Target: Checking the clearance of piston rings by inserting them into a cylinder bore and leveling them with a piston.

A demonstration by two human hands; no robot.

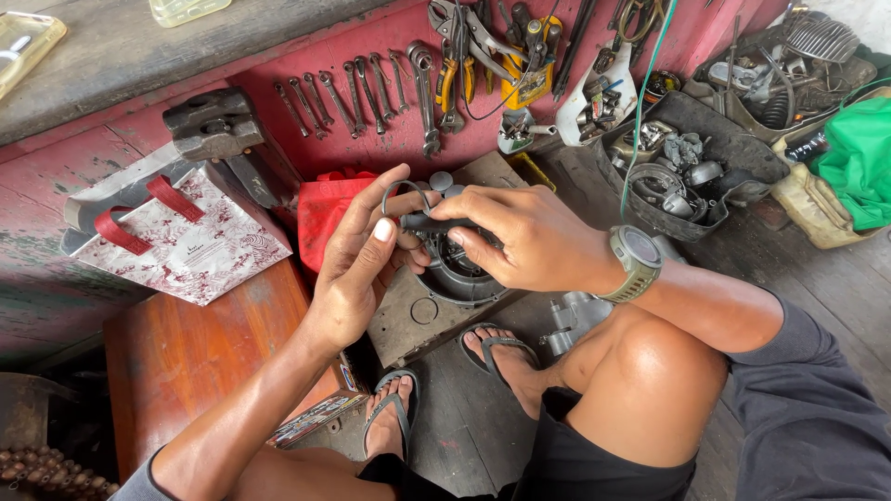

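- Step in hand: a thin wire ring is being worked with a dark tool over the round grey housing (resting on a wooden block).
- Left hand: loosely curled, ring pinched at the fingertips.
- Right hand: closed around the tool.
- Next move, as judged: steady seating of the ring is called for.

Both hands are meeting over a round housing lying on a board; a row of spanners is lying behind it, a paper bag sitting left, a parts tray sitting right

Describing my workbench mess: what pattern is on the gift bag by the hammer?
The gift bag is white with a dark red floral print and red handles, seen in the head view.
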